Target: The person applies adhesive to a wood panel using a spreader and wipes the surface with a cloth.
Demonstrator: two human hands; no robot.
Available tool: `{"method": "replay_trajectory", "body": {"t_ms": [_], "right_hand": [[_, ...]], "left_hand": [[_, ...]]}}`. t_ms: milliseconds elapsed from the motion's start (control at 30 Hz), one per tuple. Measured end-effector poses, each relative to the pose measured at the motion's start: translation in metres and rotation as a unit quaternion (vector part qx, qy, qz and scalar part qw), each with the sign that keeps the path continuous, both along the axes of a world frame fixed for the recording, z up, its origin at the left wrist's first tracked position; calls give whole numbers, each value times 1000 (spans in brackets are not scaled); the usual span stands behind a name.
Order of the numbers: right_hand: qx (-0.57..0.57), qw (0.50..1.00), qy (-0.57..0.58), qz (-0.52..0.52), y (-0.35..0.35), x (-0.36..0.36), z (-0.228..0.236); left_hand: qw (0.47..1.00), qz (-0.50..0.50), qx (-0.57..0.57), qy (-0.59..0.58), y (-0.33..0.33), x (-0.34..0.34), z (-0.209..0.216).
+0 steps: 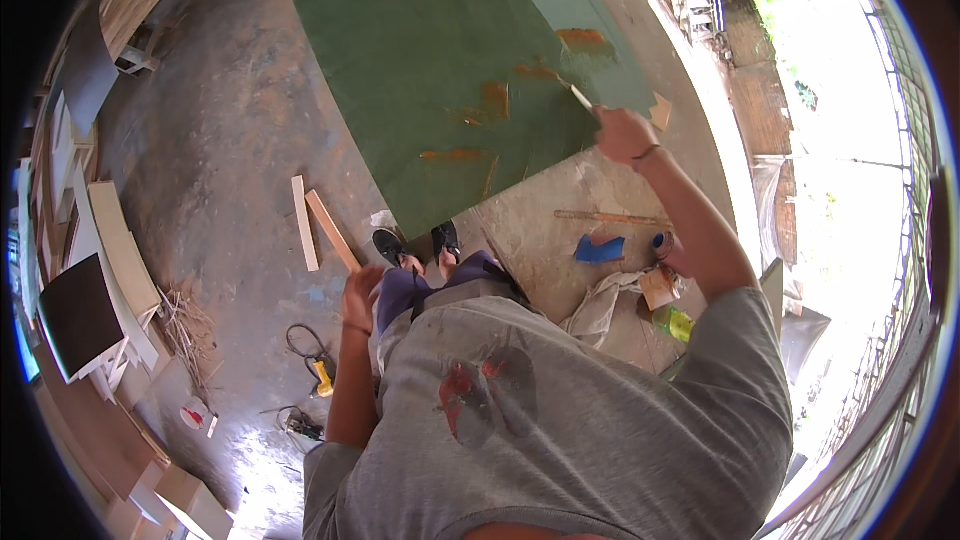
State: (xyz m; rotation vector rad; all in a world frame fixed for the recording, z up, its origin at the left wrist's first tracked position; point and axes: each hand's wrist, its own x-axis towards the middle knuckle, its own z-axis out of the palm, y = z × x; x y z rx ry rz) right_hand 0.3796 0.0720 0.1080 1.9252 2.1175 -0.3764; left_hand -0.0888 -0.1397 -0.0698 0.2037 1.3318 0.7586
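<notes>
A large dark green sheet (400, 70) lies in front of me, with wet orange-brown streaks (494, 98) smeared over its right part. My right hand (627, 135) is closed around a thin pale-handled spreading tool (581, 97), whose tip meets the sheet beside a brown smear. Whether that tip is a brush or a blade is too small to tell. My left hand (361, 297) rests against my left thigh, its fingers loosely bent and holding nothing that shows. Just beyond it lie two narrow wooden strips (330, 228).
A thin stick (612, 218), a blue piece (600, 248), a pale cloth (597, 308) and a green-yellow bottle (673, 323) lie on the right. On the left floor sit a yellow-handled tool (322, 378) and stacked boards (122, 240). Metal grating (890, 340) edges the far right.
</notes>
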Motion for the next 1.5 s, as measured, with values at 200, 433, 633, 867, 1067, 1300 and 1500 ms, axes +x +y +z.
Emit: {"method": "replay_trajectory", "body": {"t_ms": [200, 433, 633, 867, 1067, 1300, 1500], "right_hand": [[-15, 998, 51, 18, -17, -100, -13], [-14, 988, 133, 77, -63, -199, -12], [-85, 969, 188, 134, -98, -270, 0], [18, 953, 212, 214, -117, -300, 35], [17, 976, 198, 89, -12, -199, 104], [25, 987, 131, 92, 119, -98, 89], [188, 978, -39, 79, 186, -90, 17]], "left_hand": [[934, -3, 109, -341, 72, 51, 32], [849, 85, 59, -518, 60, 64, 22], [833, 104, 26, -543, 65, 70, 1], [764, 36, 90, -637, 69, 66, -17], [831, -36, 78, -550, 58, 56, 27], [930, -17, 94, -355, 53, 63, 41], [964, -62, 145, -215, 53, 68, 72]]}}
